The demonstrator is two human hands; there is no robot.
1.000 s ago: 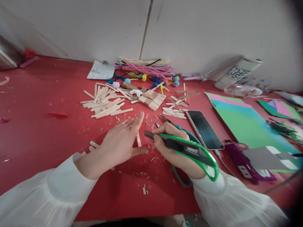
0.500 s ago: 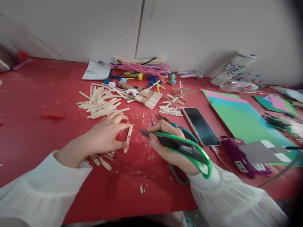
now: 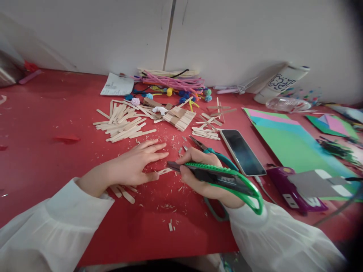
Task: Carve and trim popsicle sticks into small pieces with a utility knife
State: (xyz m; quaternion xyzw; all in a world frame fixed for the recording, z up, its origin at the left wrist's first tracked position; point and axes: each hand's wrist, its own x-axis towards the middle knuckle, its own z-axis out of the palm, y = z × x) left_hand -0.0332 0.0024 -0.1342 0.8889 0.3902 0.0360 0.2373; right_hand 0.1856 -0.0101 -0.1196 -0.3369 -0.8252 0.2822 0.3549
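My right hand (image 3: 202, 172) grips a green utility knife (image 3: 221, 176), its tip pointing left. Just under that tip lies a short wooden craft stick (image 3: 164, 171), partly hidden by the knife and my fingers. My left hand (image 3: 136, 162) rests on the table with fingers spread, its thumb tip touching or right beside the stick's left end. A few more sticks (image 3: 126, 194) lie beneath my left wrist. Behind my right hand is a pair of teal-handled pliers (image 3: 211, 151), partly covered by that hand.
Piled craft sticks (image 3: 123, 122) and a bundle of sticks (image 3: 180, 118) lie farther back on the red table (image 3: 127, 234). A phone (image 3: 242, 151), coloured sheets (image 3: 295, 143) and a purple device (image 3: 295, 189) are to the right. Pipe cleaners (image 3: 172, 81) lie along the wall. Wood shavings are scattered about.
The stick has turned from nearly upright in view to slanting rightward, toward the knife tip. My left hand has let go of its pinch, and its fingers are now spread.
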